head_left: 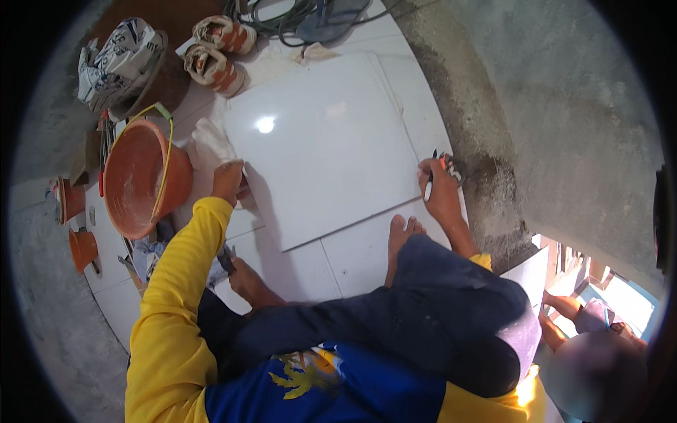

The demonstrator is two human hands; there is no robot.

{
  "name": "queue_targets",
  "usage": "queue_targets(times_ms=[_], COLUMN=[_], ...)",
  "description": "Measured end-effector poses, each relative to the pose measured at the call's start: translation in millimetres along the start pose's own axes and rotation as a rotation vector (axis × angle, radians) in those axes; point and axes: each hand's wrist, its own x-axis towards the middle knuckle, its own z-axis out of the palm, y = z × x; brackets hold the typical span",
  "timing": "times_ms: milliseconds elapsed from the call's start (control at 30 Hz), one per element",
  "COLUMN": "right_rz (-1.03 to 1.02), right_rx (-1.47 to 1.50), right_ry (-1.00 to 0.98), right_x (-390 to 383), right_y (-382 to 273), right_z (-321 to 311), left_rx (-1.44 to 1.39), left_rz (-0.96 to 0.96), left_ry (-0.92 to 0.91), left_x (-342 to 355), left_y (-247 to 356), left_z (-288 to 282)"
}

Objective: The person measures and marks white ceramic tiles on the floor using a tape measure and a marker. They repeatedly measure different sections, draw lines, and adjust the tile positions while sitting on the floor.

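A large glossy white tile (324,141) lies before me, with at least one more beneath its far right edge. My left hand (227,182) is curled closed against the tile's left edge, beside a crumpled whitish cloth (211,143); its fingertips are hidden. At the tile's right edge my right hand (441,190) is closed round a white marker (428,189) with a black end. Just beyond those fingers is a black and orange object, apparently a tape measure (451,167), partly covered by the hand.
An orange bucket (134,183) with a yellow handle stands left of my left arm. Worn shoes (217,67), coiled cable (282,28) and a filled bag (120,63) lie at the far side. A grey wall (564,92) borders the right; another person (599,317) is at lower right.
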Motion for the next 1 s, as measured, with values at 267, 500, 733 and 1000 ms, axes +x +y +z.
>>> queue_targets(times_ms=[267, 500, 733, 1000], right_rz=[0.053, 0.366, 0.451, 0.323], right_rx=[-0.062, 0.780, 0.691, 0.462], right_ry=[-0.014, -0.240, -0.395, -0.464], right_x=[-6.0, -21.1, -44.1, -44.6], right_y=[-2.8, -44.6, -52.7, -46.3], right_z=[5.5, -12.7, 13.8, 32.5], left_rx=[-0.040, -0.066, 0.051, 0.061], left_rz=[0.008, 0.101, 0.134, 0.133], left_ry=[-0.075, -0.040, -0.027, 0.001], left_x=[-11.5, 11.3, 32.0, 28.6], left_y=[17.6, 2.6, -0.7, -2.1], left_z=[2.4, -2.5, -1.1, 3.0])
